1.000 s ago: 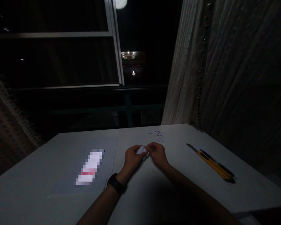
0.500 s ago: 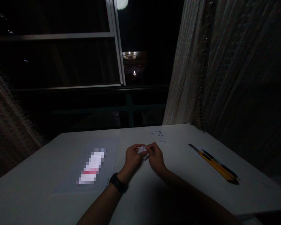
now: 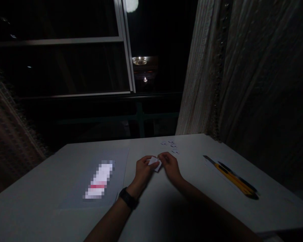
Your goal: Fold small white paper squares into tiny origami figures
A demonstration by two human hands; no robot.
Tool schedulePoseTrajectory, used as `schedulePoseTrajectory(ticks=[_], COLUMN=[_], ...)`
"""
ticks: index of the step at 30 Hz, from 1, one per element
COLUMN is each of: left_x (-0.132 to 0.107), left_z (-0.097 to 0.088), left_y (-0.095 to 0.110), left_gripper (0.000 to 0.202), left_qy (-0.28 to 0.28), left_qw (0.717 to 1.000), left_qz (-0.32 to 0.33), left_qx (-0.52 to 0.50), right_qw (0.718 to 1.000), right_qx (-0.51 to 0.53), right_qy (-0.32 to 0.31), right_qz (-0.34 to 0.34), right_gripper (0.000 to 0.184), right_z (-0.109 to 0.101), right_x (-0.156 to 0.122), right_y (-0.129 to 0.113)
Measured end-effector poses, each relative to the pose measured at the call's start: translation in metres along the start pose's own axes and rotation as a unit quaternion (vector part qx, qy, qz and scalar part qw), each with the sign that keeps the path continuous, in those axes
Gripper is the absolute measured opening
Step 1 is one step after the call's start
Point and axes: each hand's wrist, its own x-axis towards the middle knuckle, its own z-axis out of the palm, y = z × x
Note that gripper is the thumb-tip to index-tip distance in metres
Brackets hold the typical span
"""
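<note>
A small white piece of paper [image 3: 155, 163] is pinched between both my hands just above a white table [image 3: 192, 181]. My left hand [image 3: 142, 171], with a dark watch [image 3: 127, 198] on its wrist, grips the paper's left side with closed fingers. My right hand [image 3: 170, 165] grips its right side, fingers closed too. Several tiny paper scraps [image 3: 170, 145] lie on the table just beyond my hands.
A yellow utility knife [image 3: 229, 178] and a dark pen [image 3: 238, 180] lie at the right of the table. A grey sheet [image 3: 73, 174] with a blurred-out patch lies at the left. Curtains hang at right [image 3: 242, 74]; a dark window [image 3: 65, 60] is behind.
My hands have stayed in place and worked the small paper slightly; it now shows a bit lower between my fingers. The view has shifted a little.
</note>
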Motion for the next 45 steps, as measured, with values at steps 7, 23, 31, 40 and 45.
schedulePoseTrajectory(ticks=[7, 23, 31, 40, 45], left_x=[0.000, 0.007, 0.008, 0.006, 0.006], left_z=[-0.002, -0.019, -0.025, -0.026, -0.025], left_y=[0.000, -0.001, -0.005, -0.002, 0.000], left_gripper=[0.046, 0.034, 0.032, 0.029, 0.033], left_qy=[-0.020, 0.017, 0.001, 0.030, 0.041], left_qw=[1.000, 0.995, 0.995, 0.996, 0.994], left_qz=[-0.015, -0.033, -0.042, -0.019, -0.013], left_qx=[-0.009, -0.092, -0.095, -0.077, -0.097], right_qw=[0.999, 0.994, 0.998, 0.998, 0.997], right_qx=[0.015, 0.028, 0.013, 0.010, 0.043], right_qy=[-0.014, -0.106, -0.062, -0.069, -0.056], right_qz=[0.025, -0.027, 0.008, -0.002, 0.008], right_gripper=[0.014, 0.023, 0.025, 0.023, 0.031], right_z=[0.002, -0.003, 0.014, 0.015, 0.016], right_x=[-0.001, 0.011, 0.002, 0.001, 0.000], right_y=[-0.005, 0.007, 0.016, 0.019, 0.015])
